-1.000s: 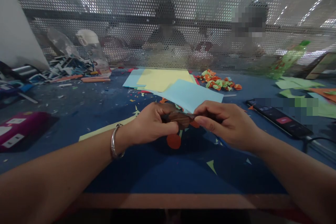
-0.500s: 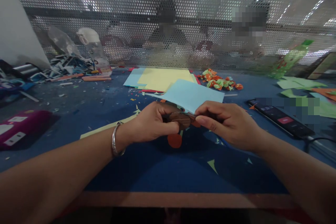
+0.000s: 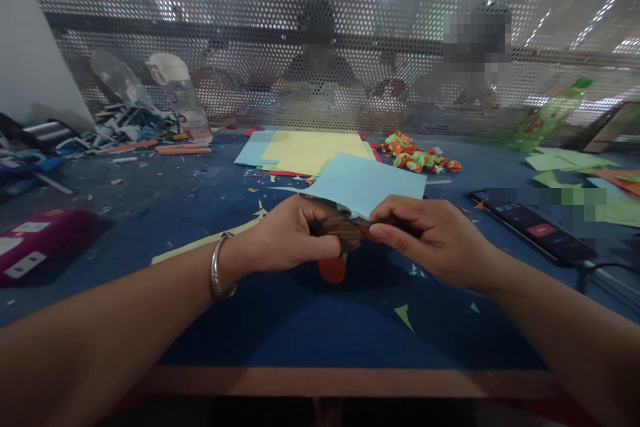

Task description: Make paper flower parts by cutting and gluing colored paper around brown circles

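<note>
A light blue sheet of paper [image 3: 375, 177] is held up over the middle of the table, tilted, its near edge between my two hands. My left hand [image 3: 285, 232], with a silver bangle at the wrist, pinches that edge from the left. Facing it, my right hand [image 3: 425, 233] has thumb and fingers closed on the edge's right part. The small gap between the hands is in shadow, so the fold or cut of the paper there cannot be made out. Just below my left thumb lies a round orange paper piece [image 3: 333, 270].
Behind the hands lie stacked yellow sheets [image 3: 315, 147] and crumpled orange and green paper [image 3: 420, 157]. A phone [image 3: 535, 223] with a cable is on the right, a purple case [image 3: 45, 243] on the left. A bottle [image 3: 183, 97] stands before the perforated screen [image 3: 250, 33]; people are beyond it.
My right hand has shifted slightly, and the blue sheet has dipped a little with its edge. My left hand stays almost in place.
</note>
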Motion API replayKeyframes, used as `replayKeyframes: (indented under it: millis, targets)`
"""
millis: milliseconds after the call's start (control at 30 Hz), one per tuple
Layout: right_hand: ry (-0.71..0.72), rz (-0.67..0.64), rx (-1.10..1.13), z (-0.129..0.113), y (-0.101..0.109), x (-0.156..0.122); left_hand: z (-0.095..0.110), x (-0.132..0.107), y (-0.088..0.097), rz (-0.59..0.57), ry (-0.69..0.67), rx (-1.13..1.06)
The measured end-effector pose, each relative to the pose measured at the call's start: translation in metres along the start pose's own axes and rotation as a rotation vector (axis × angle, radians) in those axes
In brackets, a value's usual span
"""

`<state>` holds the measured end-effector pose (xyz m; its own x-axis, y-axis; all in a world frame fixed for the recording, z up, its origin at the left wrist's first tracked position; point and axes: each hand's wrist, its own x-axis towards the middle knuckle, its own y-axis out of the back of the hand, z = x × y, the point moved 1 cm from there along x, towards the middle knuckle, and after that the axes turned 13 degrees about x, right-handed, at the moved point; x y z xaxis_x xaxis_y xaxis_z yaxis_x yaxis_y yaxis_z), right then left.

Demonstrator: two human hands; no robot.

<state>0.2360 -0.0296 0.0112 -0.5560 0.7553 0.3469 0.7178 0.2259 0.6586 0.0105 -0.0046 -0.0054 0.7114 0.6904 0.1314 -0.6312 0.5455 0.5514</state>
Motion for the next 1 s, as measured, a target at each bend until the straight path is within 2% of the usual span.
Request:
replayKeyframes:
  millis: [267,767,1000]
  targets:
    - [0.013,-0.015,-0.013,0.0012,-0.0023,0.0000,-0.0038,-0.0003,-0.0013,-0.071,0.007,-0.059]
    - [0.015,-0.022,0.001,0.0006,-0.0041,-0.0005,-0.0011,-0.0018,-0.0002,-0.059,0.061,-0.010]
    - [-0.031,-0.039,0.042,0.0026,-0.0065,0.0003,-0.0007,-0.0019,-0.0005,-0.065,0.071,-0.025]
